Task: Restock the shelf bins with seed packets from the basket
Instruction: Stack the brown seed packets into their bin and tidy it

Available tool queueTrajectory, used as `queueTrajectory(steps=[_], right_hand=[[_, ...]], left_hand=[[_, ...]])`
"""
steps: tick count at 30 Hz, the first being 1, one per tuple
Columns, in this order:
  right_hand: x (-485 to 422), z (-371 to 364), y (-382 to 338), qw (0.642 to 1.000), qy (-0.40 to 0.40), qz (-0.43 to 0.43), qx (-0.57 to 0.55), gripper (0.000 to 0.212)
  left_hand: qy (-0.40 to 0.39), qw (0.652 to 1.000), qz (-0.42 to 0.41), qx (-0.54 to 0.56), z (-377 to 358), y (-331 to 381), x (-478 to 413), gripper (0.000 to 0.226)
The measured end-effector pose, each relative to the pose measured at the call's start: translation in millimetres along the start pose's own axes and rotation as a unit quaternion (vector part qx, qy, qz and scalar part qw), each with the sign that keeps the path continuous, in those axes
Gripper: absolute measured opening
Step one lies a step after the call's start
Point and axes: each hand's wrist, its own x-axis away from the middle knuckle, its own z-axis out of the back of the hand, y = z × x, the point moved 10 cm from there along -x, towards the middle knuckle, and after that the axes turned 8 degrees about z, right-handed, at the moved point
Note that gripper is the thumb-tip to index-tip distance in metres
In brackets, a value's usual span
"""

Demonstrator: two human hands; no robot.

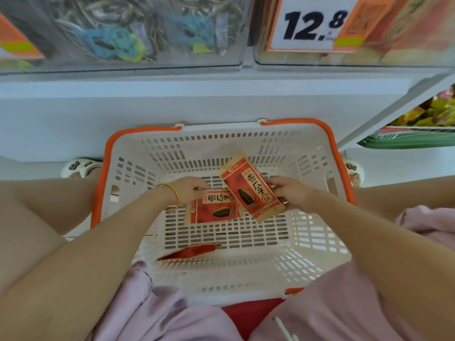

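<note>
A white slotted shopping basket (246, 143) with orange handles sits on the floor in the centre of the view, between the person's bare knees and against the base of the shelf at 12 o'clock. Both hands reach down into it.

The right hand (291, 193) has its grip closed on a tilted seed packet (248, 190) – red and tan, printed with a dark sunflower seed. The thumb lies on the packet's face and the fingers are under its edge at 3 o'clock. The packet is lifted off the basket floor, its long axis running from 11 to 5 o'clock.

The left hand (188, 190), with a gold bangle (170, 190) at the wrist, has its fingers bent down onto the 12 o'clock edge of a flat seed packet (211, 212) lying face-up on the basket floor. Whether this grip is closed round the packet or only touching it I cannot tell. The tilted packet overlaps the flat one's corner at 2 o'clock.

A third packet (192, 252) stands nearly edge-on against the basket's near wall, at 7 o'clock from the flat one.

On the shelf above, a clear left bin (147, 33) holds blue-marked bags of striped seeds – at 11 o'clock. The clear right bin (369, 57) at 1 o'clock carries a price card (312, 23) reading 12.8.
</note>
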Motion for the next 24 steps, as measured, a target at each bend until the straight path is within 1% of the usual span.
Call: queueTrajectory(steps=[2,4,8,10,12,15,16,18,20,22,24], right_hand=[[4,0,-5,0.999,0.014,0.009,-0.035,0.036],[7,5,-12,0.998,0.037,0.028,-0.04,0.035],[20,30,-38,0.982,0.153,0.091,-0.06,0.025],[30,41,-55,0.972,0.184,0.139,-0.052,0.021],[40,48,-73,0.966,0.179,0.186,-0.002,0.022],[53,55,-93,0.962,0.143,0.228,0.042,0.014],[57,56,-99,0.962,0.128,0.236,0.053,0.013],[62,57,-109,0.959,0.105,0.246,0.091,0.018],[70,61,-125,0.942,0.112,0.281,0.148,0.021],[81,64,-140,0.923,0.116,0.315,0.189,0.027],[94,63,-151,0.926,0.071,0.319,0.19,0.037]], left_hand=[[0.003,0.998,-0.007,0.055,15,15,12,0.037],[-0.008,0.991,-0.003,0.136,23,25,23,0.032],[-0.016,0.977,-0.026,0.211,40,48,44,0.022],[-0.007,0.967,-0.04,0.25,50,56,53,0.019],[-0.001,0.955,-0.044,0.293,60,59,61,0.024],[-0.029,0.934,-0.06,0.35,68,67,71,0.033],[-0.034,0.933,-0.07,0.351,72,73,75,0.033],[-0.034,0.942,-0.085,0.323,78,89,84,0.027],[-0.029,0.955,-0.09,0.281,85,104,89,0.018],[-0.028,0.964,-0.095,0.245,94,120,96,0.014],[-0.028,0.971,-0.104,0.213,105,139,105,0.007]])
